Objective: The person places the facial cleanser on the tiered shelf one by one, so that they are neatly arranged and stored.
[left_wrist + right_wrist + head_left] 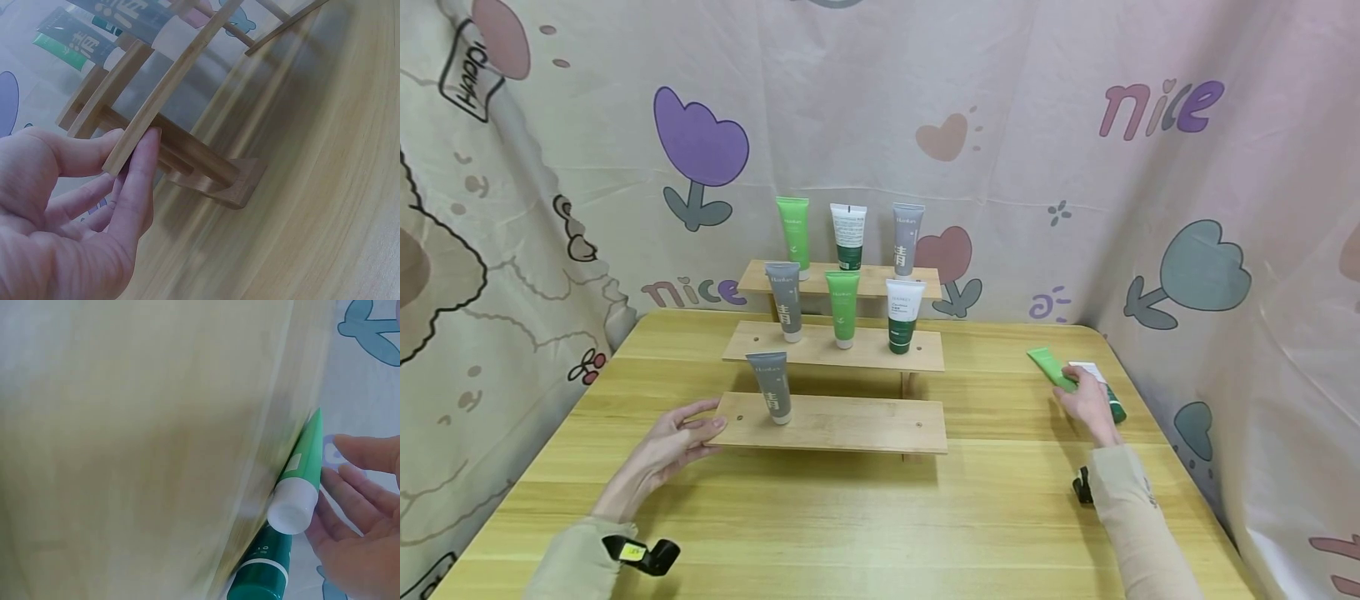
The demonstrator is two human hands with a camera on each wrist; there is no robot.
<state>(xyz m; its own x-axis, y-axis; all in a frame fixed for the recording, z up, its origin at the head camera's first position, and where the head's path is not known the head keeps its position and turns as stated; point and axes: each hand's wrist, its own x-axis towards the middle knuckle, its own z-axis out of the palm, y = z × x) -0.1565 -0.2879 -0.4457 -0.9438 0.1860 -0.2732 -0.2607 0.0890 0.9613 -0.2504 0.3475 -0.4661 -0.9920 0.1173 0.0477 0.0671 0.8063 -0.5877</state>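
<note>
My left hand (pixel 664 440) pinches the left end of the lowest board of a three-tier wooden display stand (pixel 850 433); in the left wrist view, thumb and forefinger clasp the board (pixel 164 99) from both faces. On that board stands a grey tube (pixel 772 387). At the table's right side, my right hand (pixel 1086 404) reaches over a green tube (pixel 1047 363) and a white-and-dark-green tube (pixel 1117 408), both lying down. In the right wrist view the fingers (pixel 359 500) are loosely spread beside the green tube (pixel 305 469), not closed round it.
The middle board holds a grey tube (pixel 785 300), a green tube (pixel 843 308) and a white-and-green tube (pixel 903 315). On the top board stand a green tube (pixel 794 233), a white-and-green tube (pixel 849 236) and a lilac-grey tube (pixel 907 237). A printed cloth (pixel 1000 50) hangs behind the wooden table (pixel 820 525).
</note>
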